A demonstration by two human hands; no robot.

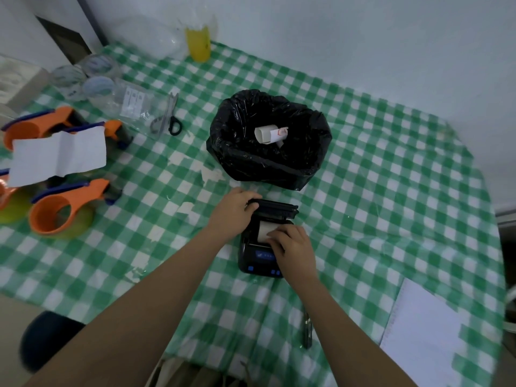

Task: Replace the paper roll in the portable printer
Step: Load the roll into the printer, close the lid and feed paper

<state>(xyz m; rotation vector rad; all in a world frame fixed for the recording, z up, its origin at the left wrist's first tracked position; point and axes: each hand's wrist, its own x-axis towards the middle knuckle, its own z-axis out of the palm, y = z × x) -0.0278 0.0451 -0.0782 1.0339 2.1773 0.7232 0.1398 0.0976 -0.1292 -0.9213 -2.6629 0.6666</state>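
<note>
A small black portable printer (257,263) with blue buttons lies on the green checked tablecloth, its lid (275,208) tipped up at the far end. A white paper roll (266,229) sits in the open compartment. My left hand (237,209) grips the left corner of the raised lid. My right hand (293,244) rests over the printer's middle, fingertips pressing on the near side of the roll. A used roll with a red mark (272,134) lies inside the black bin bag (268,160) just beyond the printer.
Orange tape dispensers (61,210) and a white paper strip (58,156) crowd the left side. Scissors (167,115) and clear bags lie behind them. A yellow cup (198,44) stands at the back. A white notepad (421,331) and a pen (307,331) lie near the front right.
</note>
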